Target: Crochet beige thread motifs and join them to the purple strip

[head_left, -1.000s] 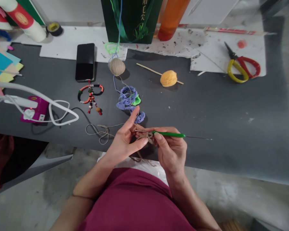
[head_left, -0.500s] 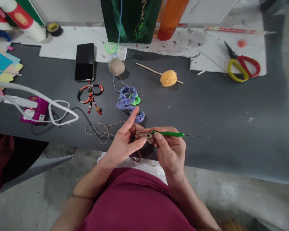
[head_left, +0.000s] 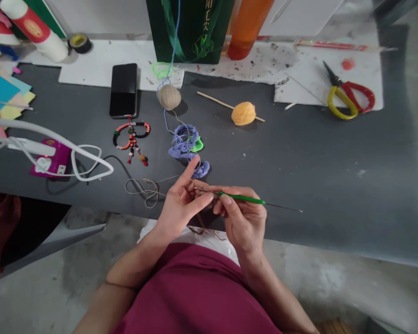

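Note:
My right hand (head_left: 245, 215) pinches a crochet hook (head_left: 242, 198) by its green handle, the thin metal tip pointing left toward my other fingers. In my left hand (head_left: 181, 204), thumb and fingers are closed on a small piece of beige crochet, now mostly hidden behind them; the index finger is raised. Loose beige yarn (head_left: 152, 190) trails on the table left of my hands. A ball of beige yarn (head_left: 169, 97) lies farther back. Just beyond my left fingertip is a blue-purple crochet piece (head_left: 184, 144) with a bright green part (head_left: 197, 145).
A yellow yarn ball (head_left: 244, 113) on a stick lies behind my hands. Scissors (head_left: 350, 97) rest at the right back, a phone (head_left: 124, 90) and beaded bracelet (head_left: 130, 139) to the left. White cables surround a purple power adapter (head_left: 52, 157). A green bag (head_left: 191, 32) stands behind.
The crochet hook has tilted, its right end now lower. My right hand has shifted slightly left, and the beige crochet piece has turned out of sight behind my fingers.

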Available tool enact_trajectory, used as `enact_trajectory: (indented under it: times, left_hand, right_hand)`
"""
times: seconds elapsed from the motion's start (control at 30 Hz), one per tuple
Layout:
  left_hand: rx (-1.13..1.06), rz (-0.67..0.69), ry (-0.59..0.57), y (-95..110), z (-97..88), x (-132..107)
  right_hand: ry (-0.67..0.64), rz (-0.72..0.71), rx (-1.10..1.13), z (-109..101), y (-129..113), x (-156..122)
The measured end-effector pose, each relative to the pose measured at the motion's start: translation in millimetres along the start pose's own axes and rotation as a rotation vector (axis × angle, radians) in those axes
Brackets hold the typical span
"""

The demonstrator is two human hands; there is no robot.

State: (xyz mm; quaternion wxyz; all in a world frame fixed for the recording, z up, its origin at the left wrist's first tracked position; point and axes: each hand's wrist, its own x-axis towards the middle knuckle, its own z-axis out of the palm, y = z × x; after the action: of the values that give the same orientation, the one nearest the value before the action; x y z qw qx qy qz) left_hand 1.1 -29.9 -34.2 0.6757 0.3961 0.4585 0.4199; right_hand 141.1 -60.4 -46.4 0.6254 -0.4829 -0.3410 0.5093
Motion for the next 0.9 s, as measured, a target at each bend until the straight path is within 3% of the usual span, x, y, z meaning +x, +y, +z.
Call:
enact_trajectory:
  times: [0.23, 0.57, 0.9]
  left_hand:
    - [0.026, 0.004, -0.018, 3.4, -1.7, -3.1]
    - [-0.041, -0.007, 0.043, 2.6, 0.6, -2.1]
    - [-0.024, -0.027, 0.023, 3.0, -1.0, -2.5]
  right_hand:
    - [-0.005, -0.025, -0.076, -1.5, -2.4, 0.0]
    - [-0.021, -0.145, -0.11, 0.8, -1.8, -0.4]
    - [0.026, -0.004, -0.074, -2.0, -2.5, -0.2]
